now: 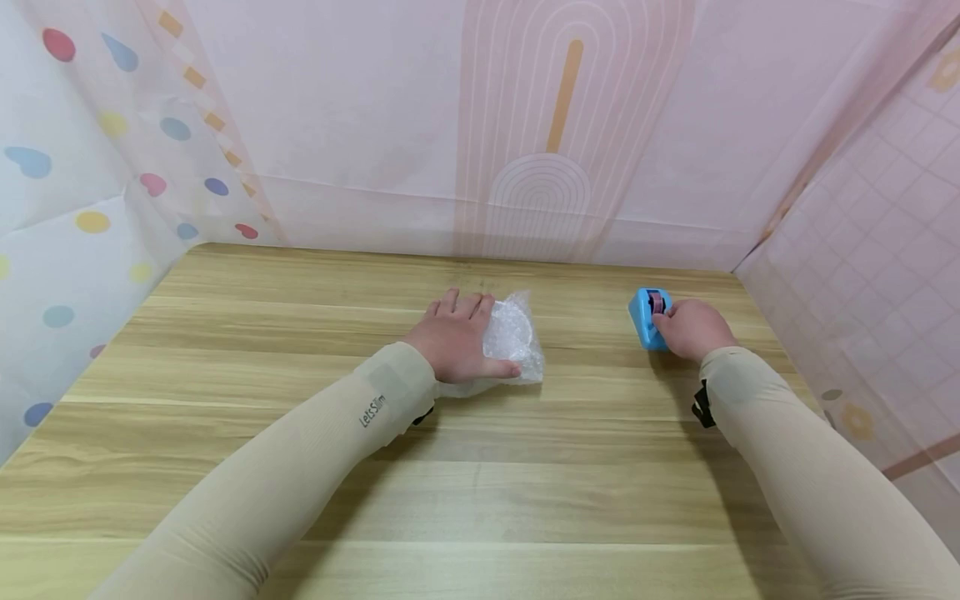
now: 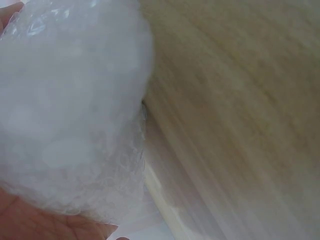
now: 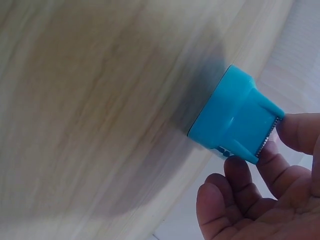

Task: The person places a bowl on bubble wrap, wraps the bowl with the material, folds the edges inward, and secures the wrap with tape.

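My left hand [image 1: 457,337] lies spread over a package in clear bubble wrap [image 1: 515,340] at mid-table. Its thumb stretches along the near side, and the bubble wrap [image 2: 75,110] fills much of the left wrist view. Toward the right, my right hand [image 1: 696,327] is at a blue tape dispenser [image 1: 645,323] with a pinkish roll [image 1: 657,302] in it. In the right wrist view, the thumb and index finger pinch at the serrated cutter end of the dispenser [image 3: 235,112], while the other fingers curl below. The wrap blurs what is inside the package.
The wood-grain table [image 1: 480,483] ends at a patterned back curtain [image 1: 360,125]. A dotted curtain [image 1: 82,208] hangs along the left side, and a checked one [image 1: 885,250] runs close by the right arm.
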Demonstrator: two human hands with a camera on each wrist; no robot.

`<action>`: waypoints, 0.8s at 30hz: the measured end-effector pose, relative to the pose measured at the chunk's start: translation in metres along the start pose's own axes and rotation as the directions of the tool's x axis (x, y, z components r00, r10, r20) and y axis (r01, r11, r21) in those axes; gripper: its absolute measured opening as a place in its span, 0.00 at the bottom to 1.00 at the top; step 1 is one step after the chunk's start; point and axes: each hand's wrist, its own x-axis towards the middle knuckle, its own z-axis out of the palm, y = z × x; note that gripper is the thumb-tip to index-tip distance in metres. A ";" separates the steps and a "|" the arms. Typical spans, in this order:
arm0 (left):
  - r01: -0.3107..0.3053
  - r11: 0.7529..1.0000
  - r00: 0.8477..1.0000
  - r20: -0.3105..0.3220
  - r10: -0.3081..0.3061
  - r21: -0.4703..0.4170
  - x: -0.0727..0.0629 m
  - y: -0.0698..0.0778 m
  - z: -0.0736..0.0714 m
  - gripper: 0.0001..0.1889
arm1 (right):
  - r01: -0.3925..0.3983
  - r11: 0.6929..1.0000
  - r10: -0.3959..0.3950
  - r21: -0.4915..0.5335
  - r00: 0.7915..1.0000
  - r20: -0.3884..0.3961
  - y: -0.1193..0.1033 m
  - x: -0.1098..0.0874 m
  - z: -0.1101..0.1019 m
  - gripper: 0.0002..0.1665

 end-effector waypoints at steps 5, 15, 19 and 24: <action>0.000 1.000 1.000 -0.001 0.000 -0.004 0.000 0.000 0.000 0.67 | -0.019 1.000 0.019 0.021 1.000 -0.009 -0.001 0.000 0.001 0.23; 0.002 1.000 1.000 0.006 -0.002 -0.023 0.000 0.001 -0.001 0.67 | -0.043 0.994 0.043 0.102 0.999 0.002 0.001 0.000 0.001 0.25; 0.007 1.000 1.000 0.012 -0.007 -0.018 0.001 0.000 0.000 0.67 | -0.056 0.991 0.056 0.125 0.998 0.009 0.002 0.001 0.001 0.25; 0.008 1.000 1.000 0.012 -0.008 -0.011 0.001 0.000 0.000 0.67 | -0.081 0.985 0.081 0.149 0.997 0.006 0.001 0.000 0.002 0.26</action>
